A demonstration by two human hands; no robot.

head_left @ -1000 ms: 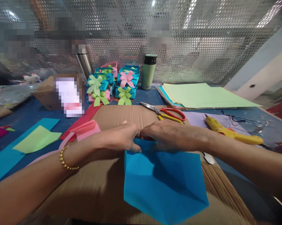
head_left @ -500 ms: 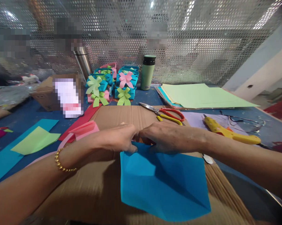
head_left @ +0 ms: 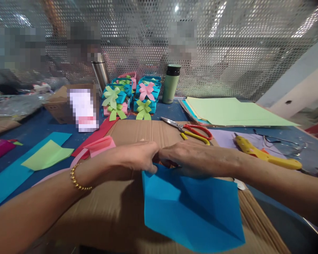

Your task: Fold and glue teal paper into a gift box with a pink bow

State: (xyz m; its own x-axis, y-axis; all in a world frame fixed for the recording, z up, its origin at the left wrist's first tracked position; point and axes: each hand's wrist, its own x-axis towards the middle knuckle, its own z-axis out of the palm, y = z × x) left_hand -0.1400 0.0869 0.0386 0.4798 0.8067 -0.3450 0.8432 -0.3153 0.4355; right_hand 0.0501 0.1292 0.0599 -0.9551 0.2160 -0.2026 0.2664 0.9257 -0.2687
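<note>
A blue paper sheet (head_left: 190, 208) lies on a sheet of brown cardboard (head_left: 106, 211) in front of me. My left hand (head_left: 138, 157) and my right hand (head_left: 188, 158) meet at the sheet's far edge, fingers curled and pinching that edge. A gold bead bracelet (head_left: 78, 181) circles my left wrist. Creases run across the blue sheet.
Scissors with red and yellow handles (head_left: 193, 130) and a yellow glue gun (head_left: 264, 155) lie to the right. A stack of green paper (head_left: 233, 111), a green flask (head_left: 171, 84), finished paper boxes with bows (head_left: 132, 97), a cardboard box (head_left: 61, 106) and loose paper (head_left: 46, 158) surround the cardboard.
Both hands stay pinched on the far edge of the blue sheet. The sheet has shifted slightly, and the view has moved a little.
</note>
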